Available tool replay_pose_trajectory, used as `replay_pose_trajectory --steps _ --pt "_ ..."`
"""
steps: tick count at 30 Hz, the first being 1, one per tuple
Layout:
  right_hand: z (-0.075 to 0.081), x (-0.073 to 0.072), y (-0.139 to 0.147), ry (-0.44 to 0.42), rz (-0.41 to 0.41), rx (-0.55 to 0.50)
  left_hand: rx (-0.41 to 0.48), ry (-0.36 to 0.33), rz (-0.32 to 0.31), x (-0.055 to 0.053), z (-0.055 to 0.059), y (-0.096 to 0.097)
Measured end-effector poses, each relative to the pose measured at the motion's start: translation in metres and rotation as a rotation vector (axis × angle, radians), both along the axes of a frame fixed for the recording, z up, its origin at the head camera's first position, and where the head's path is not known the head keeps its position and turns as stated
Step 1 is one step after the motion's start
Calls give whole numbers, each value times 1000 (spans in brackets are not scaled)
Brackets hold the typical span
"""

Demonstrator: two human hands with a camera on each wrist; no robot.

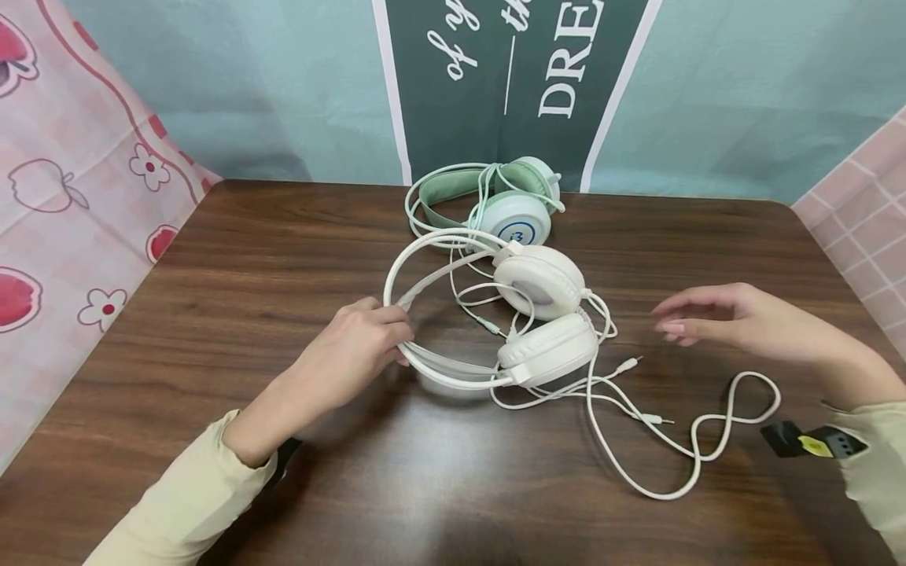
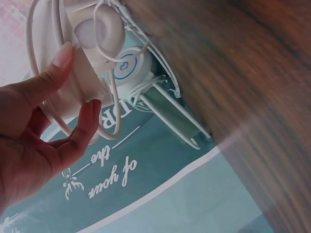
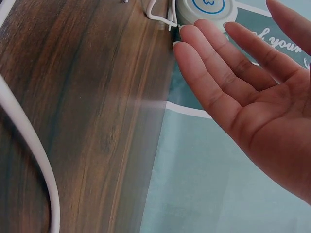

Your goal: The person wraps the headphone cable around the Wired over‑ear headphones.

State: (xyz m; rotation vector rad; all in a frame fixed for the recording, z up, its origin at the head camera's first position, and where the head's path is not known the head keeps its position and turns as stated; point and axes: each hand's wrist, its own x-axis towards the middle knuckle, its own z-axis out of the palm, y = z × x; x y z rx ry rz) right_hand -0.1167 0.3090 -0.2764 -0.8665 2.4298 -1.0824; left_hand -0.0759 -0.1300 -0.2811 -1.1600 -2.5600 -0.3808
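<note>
White headphones point(image 1: 548, 350) had their band point(image 2: 86, 80) pinched by the left hand point(image 1: 357, 338), likely for steadiness; the right hand point(image 1: 750, 324) spread loose fingers.

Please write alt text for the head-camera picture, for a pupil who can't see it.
A person's left hand grips white headphones by the headband over a brown wood-grain table, while the right hand, holding nothing, hovers to the right. The white cable trails in loops across the table, and a second, green-and-white pair lies behind.
</note>
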Motion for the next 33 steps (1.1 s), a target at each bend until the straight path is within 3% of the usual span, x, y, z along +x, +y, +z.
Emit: replay_pose_trajectory --steps 5,12,21,29,33 --pt "1 -1 0 -7 18 -15 11 25 -10 -1 5 2" --pt "5 -1 -2 -14 -40 10 60 63 -32 1 17 0" --pt "10 -2 -17 -15 -69 35 170 188 -11 3 37 -9" --pt "4 0 -50 10 7 32 217 231 25 7 50 -10" --pt "-8 3 -64 -113 138 -68 226 239 29 7 55 -9"
